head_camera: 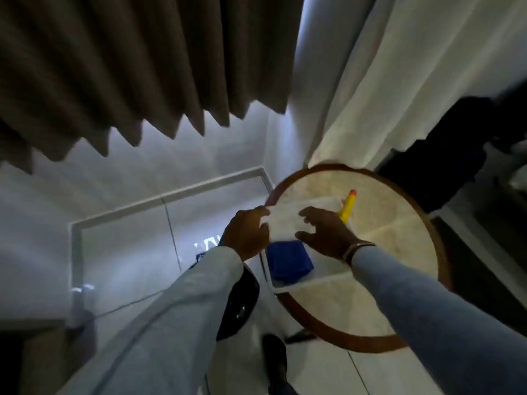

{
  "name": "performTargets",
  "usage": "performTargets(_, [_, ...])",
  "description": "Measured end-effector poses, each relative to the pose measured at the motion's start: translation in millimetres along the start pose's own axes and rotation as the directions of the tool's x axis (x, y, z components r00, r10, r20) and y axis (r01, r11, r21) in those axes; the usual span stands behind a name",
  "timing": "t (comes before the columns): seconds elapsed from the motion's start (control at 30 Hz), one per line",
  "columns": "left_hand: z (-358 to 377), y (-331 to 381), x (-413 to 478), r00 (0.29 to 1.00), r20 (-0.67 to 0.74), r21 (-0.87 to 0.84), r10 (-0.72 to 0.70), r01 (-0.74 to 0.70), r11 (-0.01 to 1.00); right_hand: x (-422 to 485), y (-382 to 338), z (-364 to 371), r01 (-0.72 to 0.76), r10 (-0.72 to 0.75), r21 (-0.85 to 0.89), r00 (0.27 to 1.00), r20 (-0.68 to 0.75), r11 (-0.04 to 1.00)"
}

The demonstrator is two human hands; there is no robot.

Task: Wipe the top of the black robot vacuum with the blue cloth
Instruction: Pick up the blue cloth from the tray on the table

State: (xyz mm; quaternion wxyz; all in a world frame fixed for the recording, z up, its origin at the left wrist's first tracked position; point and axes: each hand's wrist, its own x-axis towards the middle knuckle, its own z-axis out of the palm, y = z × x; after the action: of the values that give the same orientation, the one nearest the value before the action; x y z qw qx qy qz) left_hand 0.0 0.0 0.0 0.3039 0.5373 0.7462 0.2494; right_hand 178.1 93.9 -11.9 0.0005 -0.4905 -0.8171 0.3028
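Note:
A folded blue cloth (288, 261) lies in a clear shallow tray (313, 280) on a round stone-topped table (399, 229). My left hand (247, 233) hovers at the tray's left edge, fingers spread, just above and left of the cloth. My right hand (325, 233) is over the tray to the cloth's upper right, fingers apart, holding nothing. The black robot vacuum (238, 306) sits on the floor below the table's left side, mostly hidden by my left sleeve. The frame is blurred.
A yellow marker with an orange cap (348, 206) lies on the table beyond my right hand. Brown curtains (142, 67) hang at the left, white curtains (399, 81) at the right. A dark chair or bag (445, 155) stands behind the table. Pale tiled floor (128, 238) spreads to the left.

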Motion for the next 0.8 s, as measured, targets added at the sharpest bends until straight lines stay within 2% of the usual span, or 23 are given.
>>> performTargets(0.1, [54.4, -25.4, 11.9, 0.993, 0.078, -0.026, -0.090, 0.092, 0.995, 14.7, 38.5, 47.2, -0.230, 0.226, 0.039, 0.971, 0.079, 0.972])
performTargets(0.17, [85.9, -39.7, 17.8, 0.986, 0.132, -0.075, -0.106, 0.117, 0.990, 21.1, 60.4, 77.2, -0.280, 0.280, -0.015, 0.957, 0.078, 0.960])
performTargets(0.27, [119.8, -51.2, 41.7, 0.991, 0.116, -0.099, -0.068, 0.080, 0.992, 32.2, 88.7, 105.9, -0.327, 0.329, -0.049, 0.942, 0.058, 0.944])
performTargets(0.37, [148.6, -59.2, 61.6, 0.980, 0.192, 0.101, -0.048, 0.028, 0.994, 33.7, 102.1, 131.8, -0.317, 0.315, 0.069, 0.948, 0.045, 0.946])
performTargets(0.47, [165.2, -61.8, 76.5, 0.966, 0.255, 0.372, -0.052, -0.049, 0.927, 32.3, 104.5, 145.7, -0.285, 0.292, 0.208, 0.956, -0.005, 0.936])
performTargets(0.57, [167.0, -60.0, 81.3, 0.954, 0.288, 0.458, -0.080, -0.063, 0.887, 30.2, 103.5, 143.3, -0.304, 0.345, 0.338, 0.936, -0.068, 0.891])
performTargets(0.67, [155.0, -57.4, 78.9, 0.952, 0.278, 0.339, -0.130, 0.030, 0.940, 26.2, 94.6, 125.1, -0.241, 0.306, 0.411, 0.947, -0.098, 0.879])
performTargets(0.8, [128.5, -52.1, 67.3, 0.970, 0.202, -0.068, -0.135, 0.151, 0.986, 24.3, 76.1, 86.0, -0.126, 0.205, 0.537, 0.975, -0.090, 0.834])
